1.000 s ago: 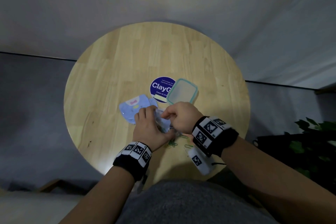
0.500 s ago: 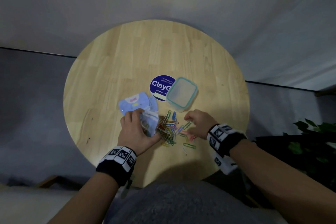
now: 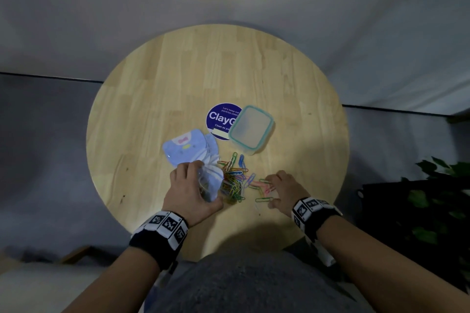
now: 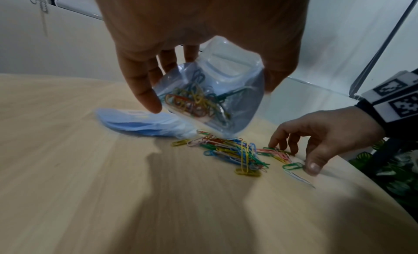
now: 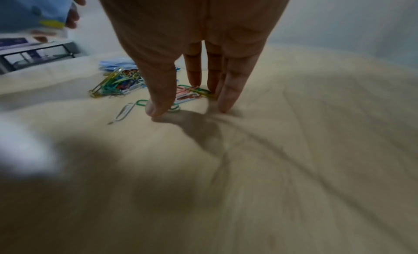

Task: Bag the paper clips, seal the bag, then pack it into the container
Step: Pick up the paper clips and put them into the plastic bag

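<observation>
Coloured clips (image 3: 235,180) lie loose on the bench (image 3: 152,84); the spread-fingered right hand (image 3: 284,192) should rake a cluster together, then feed the bag (image 3: 209,181) the left hand (image 3: 189,194) grips.

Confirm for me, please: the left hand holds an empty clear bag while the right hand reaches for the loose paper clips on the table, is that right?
Not quite: the clear bag in the left hand already holds some paper clips, as the left wrist view shows. The right hand does reach for the loose paper clips on the table.

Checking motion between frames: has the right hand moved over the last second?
Yes. The right hand has moved right, away from the bag and further from the lidded container, down to the loose paper clips.
</observation>
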`<state>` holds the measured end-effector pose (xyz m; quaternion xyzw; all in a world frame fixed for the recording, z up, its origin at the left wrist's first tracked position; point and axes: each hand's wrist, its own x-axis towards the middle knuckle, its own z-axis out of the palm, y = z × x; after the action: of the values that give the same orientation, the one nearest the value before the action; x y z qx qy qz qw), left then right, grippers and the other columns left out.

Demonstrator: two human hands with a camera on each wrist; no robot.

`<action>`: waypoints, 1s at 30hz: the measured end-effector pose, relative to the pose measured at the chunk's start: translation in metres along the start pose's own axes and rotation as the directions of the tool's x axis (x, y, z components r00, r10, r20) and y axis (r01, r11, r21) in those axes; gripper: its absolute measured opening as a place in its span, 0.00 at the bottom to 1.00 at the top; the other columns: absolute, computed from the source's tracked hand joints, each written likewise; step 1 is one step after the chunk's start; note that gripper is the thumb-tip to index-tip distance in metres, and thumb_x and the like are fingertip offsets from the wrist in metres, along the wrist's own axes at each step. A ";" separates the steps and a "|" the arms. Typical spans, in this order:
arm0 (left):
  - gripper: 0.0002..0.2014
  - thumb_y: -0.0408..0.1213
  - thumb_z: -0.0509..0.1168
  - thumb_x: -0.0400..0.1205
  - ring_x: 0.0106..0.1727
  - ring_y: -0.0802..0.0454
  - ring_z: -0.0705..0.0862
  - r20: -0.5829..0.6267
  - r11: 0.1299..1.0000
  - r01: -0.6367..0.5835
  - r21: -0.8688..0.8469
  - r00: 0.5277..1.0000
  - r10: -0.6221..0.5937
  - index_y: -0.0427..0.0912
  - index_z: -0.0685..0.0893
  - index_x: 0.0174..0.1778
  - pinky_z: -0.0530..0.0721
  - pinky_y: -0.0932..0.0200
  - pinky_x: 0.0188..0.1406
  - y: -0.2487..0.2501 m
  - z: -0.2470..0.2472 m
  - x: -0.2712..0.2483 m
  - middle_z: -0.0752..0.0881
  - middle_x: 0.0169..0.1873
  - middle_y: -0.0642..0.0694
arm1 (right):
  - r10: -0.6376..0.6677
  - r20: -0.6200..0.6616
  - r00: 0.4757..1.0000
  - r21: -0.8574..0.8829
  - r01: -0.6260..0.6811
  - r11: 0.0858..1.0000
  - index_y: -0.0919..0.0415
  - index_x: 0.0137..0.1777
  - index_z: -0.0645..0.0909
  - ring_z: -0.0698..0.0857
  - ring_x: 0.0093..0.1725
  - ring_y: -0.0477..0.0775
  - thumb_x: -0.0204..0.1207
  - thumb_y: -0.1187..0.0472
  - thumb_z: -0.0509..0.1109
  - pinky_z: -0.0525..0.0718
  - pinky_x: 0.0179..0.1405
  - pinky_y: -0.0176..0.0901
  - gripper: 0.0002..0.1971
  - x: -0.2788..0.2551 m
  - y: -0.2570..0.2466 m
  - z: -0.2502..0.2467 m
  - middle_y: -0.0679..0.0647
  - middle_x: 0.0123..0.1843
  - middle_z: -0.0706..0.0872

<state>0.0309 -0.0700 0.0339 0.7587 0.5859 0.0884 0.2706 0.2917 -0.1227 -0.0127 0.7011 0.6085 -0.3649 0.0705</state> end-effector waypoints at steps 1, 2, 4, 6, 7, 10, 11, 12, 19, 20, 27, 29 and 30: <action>0.41 0.60 0.68 0.55 0.54 0.43 0.69 0.004 1.000 -0.008 0.004 1.000 0.008 0.45 0.69 0.62 0.75 0.50 0.53 0.001 0.001 0.001 0.71 0.52 0.46 | 0.006 -0.003 1.000 0.015 -0.006 1.000 0.57 0.72 0.68 0.71 0.68 0.61 0.63 0.52 0.79 0.76 0.64 0.50 0.38 -0.001 -0.001 0.001 0.57 0.67 0.70; 0.41 0.59 0.68 0.55 0.54 0.43 0.69 0.007 1.000 -0.014 0.005 1.000 0.014 0.45 0.69 0.63 0.75 0.50 0.54 0.002 0.002 0.002 0.71 0.53 0.46 | 0.019 -0.014 1.000 0.037 -0.018 0.999 0.58 0.72 0.68 0.72 0.68 0.60 0.61 0.51 0.80 0.77 0.63 0.50 0.39 -0.001 -0.005 0.003 0.57 0.67 0.70; 0.40 0.58 0.70 0.56 0.54 0.43 0.69 0.012 1.000 -0.019 0.001 1.000 0.019 0.45 0.69 0.63 0.74 0.50 0.53 0.006 0.002 0.005 0.71 0.53 0.46 | 0.040 -0.040 0.998 0.068 -0.037 0.997 0.59 0.71 0.69 0.73 0.67 0.59 0.57 0.44 0.82 0.78 0.64 0.49 0.44 0.001 -0.019 0.007 0.57 0.66 0.70; 0.40 0.56 0.72 0.56 0.54 0.44 0.68 0.012 1.000 -0.023 0.001 1.000 0.023 0.46 0.69 0.63 0.74 0.51 0.53 0.008 0.002 0.007 0.71 0.53 0.46 | 0.048 -0.052 0.997 0.041 -0.046 0.998 0.61 0.70 0.69 0.72 0.67 0.59 0.53 0.41 0.82 0.77 0.66 0.49 0.47 0.004 -0.031 0.013 0.58 0.65 0.71; 0.40 0.55 0.72 0.56 0.54 0.44 0.68 0.012 1.000 -0.023 0.002 1.000 0.023 0.46 0.69 0.63 0.73 0.52 0.53 0.008 0.002 0.007 0.71 0.53 0.46 | 0.048 -0.047 0.998 0.010 -0.047 0.999 0.61 0.70 0.69 0.71 0.67 0.60 0.54 0.43 0.82 0.77 0.67 0.49 0.46 0.005 -0.036 0.014 0.59 0.65 0.71; 0.40 0.55 0.73 0.56 0.54 0.45 0.68 0.014 1.000 -0.020 0.010 1.000 0.019 0.46 0.69 0.63 0.72 0.54 0.52 0.008 0.001 0.006 0.71 0.53 0.47 | 0.030 -0.038 0.999 -0.046 -0.032 0.998 0.65 0.66 0.71 0.72 0.68 0.63 0.65 0.59 0.77 0.76 0.66 0.49 0.30 0.008 -0.039 0.013 0.61 0.65 0.73; 0.39 0.55 0.73 0.57 0.54 0.45 0.68 0.017 1.000 -0.015 0.012 1.000 0.014 0.46 0.69 0.63 0.72 0.54 0.52 0.008 0.000 0.005 0.71 0.53 0.47 | 0.017 -0.040 0.999 -0.050 -0.019 0.999 0.66 0.64 0.73 0.73 0.68 0.64 0.68 0.63 0.74 0.76 0.66 0.49 0.25 0.008 -0.038 0.012 0.63 0.64 0.74; 0.39 0.55 0.73 0.56 0.54 0.45 0.68 0.022 1.000 -0.009 0.014 1.000 0.009 0.46 0.69 0.62 0.72 0.54 0.52 0.007 0.000 0.003 0.71 0.53 0.47 | 0.011 -0.045 0.999 -0.057 -0.013 0.998 0.67 0.62 0.74 0.75 0.67 0.64 0.69 0.66 0.71 0.76 0.65 0.48 0.20 0.008 -0.037 0.012 0.63 0.63 0.75; 0.40 0.59 0.68 0.54 0.53 0.44 0.69 0.046 1.000 -0.011 0.026 0.999 0.010 0.44 0.70 0.62 0.74 0.52 0.54 0.003 0.003 -0.003 0.70 0.51 0.47 | 0.030 -0.054 0.998 -0.111 -0.036 0.993 0.68 0.55 0.78 0.80 0.59 0.64 0.73 0.72 0.62 0.79 0.54 0.48 0.12 0.006 -0.040 0.012 0.64 0.57 0.80; 0.41 0.60 0.67 0.54 0.53 0.44 0.69 0.046 1.000 -0.014 0.027 0.999 0.013 0.44 0.70 0.61 0.73 0.52 0.54 0.003 0.004 -0.002 0.70 0.51 0.47 | 0.037 -0.048 0.998 -0.102 -0.042 0.994 0.67 0.55 0.78 0.81 0.59 0.65 0.73 0.72 0.62 0.79 0.55 0.48 0.12 0.007 -0.041 0.011 0.64 0.57 0.80; 0.42 0.62 0.66 0.54 0.53 0.45 0.68 0.075 0.999 -0.015 0.039 0.997 0.012 0.44 0.70 0.62 0.73 0.52 0.54 0.006 0.007 0.002 0.70 0.51 0.48 | 0.204 -0.145 0.968 0.459 -0.117 0.881 0.61 0.35 0.86 0.87 0.30 0.54 0.67 0.73 0.71 0.82 0.31 0.33 0.07 0.007 -0.037 -0.024 0.58 0.32 0.86; 0.42 0.62 0.66 0.54 0.53 0.44 0.69 0.075 0.999 -0.028 0.031 0.997 0.025 0.44 0.70 0.62 0.74 0.50 0.54 0.009 0.009 0.004 0.71 0.51 0.47 | 0.206 -0.167 0.964 0.666 -0.044 0.745 0.57 0.29 0.83 0.83 0.22 0.48 0.65 0.75 0.73 0.83 0.28 0.36 0.12 0.001 -0.047 -0.047 0.59 0.28 0.87; 0.42 0.62 0.66 0.54 0.53 0.43 0.70 0.071 0.999 -0.040 0.028 0.997 0.038 0.43 0.71 0.62 0.75 0.49 0.56 0.011 0.011 0.005 0.72 0.51 0.46 | 0.188 -0.166 0.968 0.748 0.000 0.663 0.58 0.29 0.83 0.82 0.21 0.49 0.65 0.77 0.73 0.84 0.27 0.39 0.13 -0.002 -0.055 -0.058 0.59 0.27 0.86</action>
<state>0.0469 -0.0704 0.0291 0.7765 0.5624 0.0582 0.2781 0.2668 -0.0787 0.0498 0.7367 0.3735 -0.4933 -0.2728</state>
